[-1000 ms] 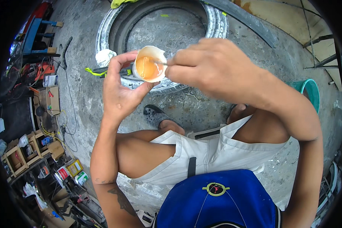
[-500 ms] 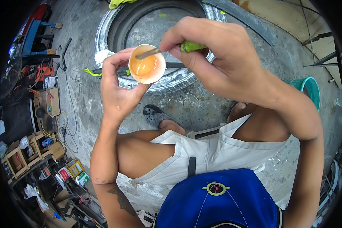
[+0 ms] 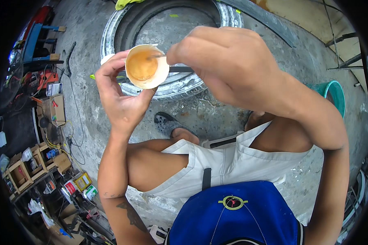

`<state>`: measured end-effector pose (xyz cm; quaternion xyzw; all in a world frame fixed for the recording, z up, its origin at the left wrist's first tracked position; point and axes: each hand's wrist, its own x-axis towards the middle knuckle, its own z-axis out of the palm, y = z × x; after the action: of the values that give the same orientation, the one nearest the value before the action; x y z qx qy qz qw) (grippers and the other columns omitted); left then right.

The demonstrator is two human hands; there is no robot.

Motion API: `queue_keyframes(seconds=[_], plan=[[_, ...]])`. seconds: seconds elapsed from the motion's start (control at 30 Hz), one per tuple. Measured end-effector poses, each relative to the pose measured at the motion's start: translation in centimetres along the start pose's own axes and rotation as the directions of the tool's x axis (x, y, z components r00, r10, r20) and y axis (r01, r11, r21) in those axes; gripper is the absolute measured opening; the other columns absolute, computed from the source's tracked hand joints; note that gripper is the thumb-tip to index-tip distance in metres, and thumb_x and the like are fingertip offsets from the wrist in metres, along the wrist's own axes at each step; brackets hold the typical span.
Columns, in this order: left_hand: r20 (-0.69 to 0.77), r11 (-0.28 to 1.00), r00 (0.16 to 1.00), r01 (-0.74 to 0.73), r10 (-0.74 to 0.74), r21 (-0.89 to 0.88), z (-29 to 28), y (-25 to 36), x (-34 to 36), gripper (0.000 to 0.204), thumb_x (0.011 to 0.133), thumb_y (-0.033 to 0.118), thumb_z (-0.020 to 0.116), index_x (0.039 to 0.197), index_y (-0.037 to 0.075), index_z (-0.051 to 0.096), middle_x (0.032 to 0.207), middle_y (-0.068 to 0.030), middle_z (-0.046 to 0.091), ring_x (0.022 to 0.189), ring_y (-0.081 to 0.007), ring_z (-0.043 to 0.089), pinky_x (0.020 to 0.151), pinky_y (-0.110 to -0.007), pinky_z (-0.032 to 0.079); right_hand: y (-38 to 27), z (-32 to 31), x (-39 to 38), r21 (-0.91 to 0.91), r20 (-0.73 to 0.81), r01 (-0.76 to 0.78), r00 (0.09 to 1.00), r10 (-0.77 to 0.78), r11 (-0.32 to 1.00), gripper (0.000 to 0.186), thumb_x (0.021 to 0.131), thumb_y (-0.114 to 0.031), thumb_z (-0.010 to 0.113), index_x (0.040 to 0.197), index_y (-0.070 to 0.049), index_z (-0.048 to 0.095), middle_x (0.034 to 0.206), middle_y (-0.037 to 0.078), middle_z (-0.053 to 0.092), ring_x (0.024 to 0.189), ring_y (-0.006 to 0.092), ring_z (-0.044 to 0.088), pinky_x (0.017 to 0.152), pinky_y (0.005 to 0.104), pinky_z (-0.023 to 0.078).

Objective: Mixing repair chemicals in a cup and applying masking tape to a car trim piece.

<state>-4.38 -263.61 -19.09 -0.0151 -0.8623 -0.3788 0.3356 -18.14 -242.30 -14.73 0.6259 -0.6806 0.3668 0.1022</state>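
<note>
My left hand (image 3: 124, 108) is closed round a white paper cup (image 3: 162, 72), tilted so that its mouth faces up toward me. Inside the cup lies a glossy amber liquid (image 3: 145, 70). My right hand (image 3: 237, 67) pinches a flat, thin stick (image 3: 159, 56), whose tip dips into the liquid near the cup's right inner wall. The stick's other end is hidden behind my fingers. Both hands hover above a large tire (image 3: 108, 43) that lies flat on the concrete floor, dusted whitish grey.
A dark bar (image 3: 180, 69) crosses the tire. Beyond it lies a long grey strip (image 3: 270, 24). At the right stands a teal bucket (image 3: 336, 96). Wooden crates (image 3: 20, 173), cans (image 3: 82, 181) and cables crowd the left side. My clog (image 3: 166, 124) rests near the tire.
My left hand has moved left with the cup. My right hand has shifted slightly left and turned, hiding the stick's green end. The liquid's surface looks stirred and streaked.
</note>
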Motion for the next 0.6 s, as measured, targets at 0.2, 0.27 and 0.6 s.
queue_keyframes(seconds=[0.2,0.27,0.6], plan=[[0.036,0.998,0.999,0.033,-0.031,-0.053,0.1,0.2,0.0,0.068,0.067,0.005,0.09,0.119,0.005,0.046,0.124,-0.018,0.058,0.113,-0.025,0.06,0.1,-0.037,0.047,1.0,0.6,-0.3,0.115,-0.093,0.151,0.986,-0.141,0.982,0.029,0.075,0.003,0.067,0.102,-0.006,0.068,0.088,0.006,0.069,0.072,0.0267,0.066,0.058,0.0336,0.051],[0.037,0.999,0.999,0.04,-0.039,-0.029,0.0,0.0,-0.1,0.066,0.069,0.007,0.09,0.119,0.004,0.047,0.124,-0.0169,0.059,0.111,-0.024,0.06,0.1,-0.036,0.048,1.1,0.5,-0.1,-0.018,-0.107,0.088,0.99,-0.089,0.996,0.028,0.074,0.004,0.067,0.1,-0.007,0.069,0.089,0.007,0.069,0.073,0.027,0.067,0.061,0.0354,0.052],[0.102,0.978,0.973,0.21,-0.208,-0.009,0.1,0.1,-0.4,0.066,0.067,0.013,0.093,0.117,0.003,0.052,0.12,-0.0132,0.061,0.109,-0.021,0.062,0.098,-0.035,0.049,0.1,0.2,-0.2,0.062,0.008,-0.091,0.996,0.091,0.994,0.027,0.079,0.007,0.063,0.103,-0.005,0.065,0.092,0.011,0.068,0.082,0.0316,0.068,0.067,0.0397,0.053]])
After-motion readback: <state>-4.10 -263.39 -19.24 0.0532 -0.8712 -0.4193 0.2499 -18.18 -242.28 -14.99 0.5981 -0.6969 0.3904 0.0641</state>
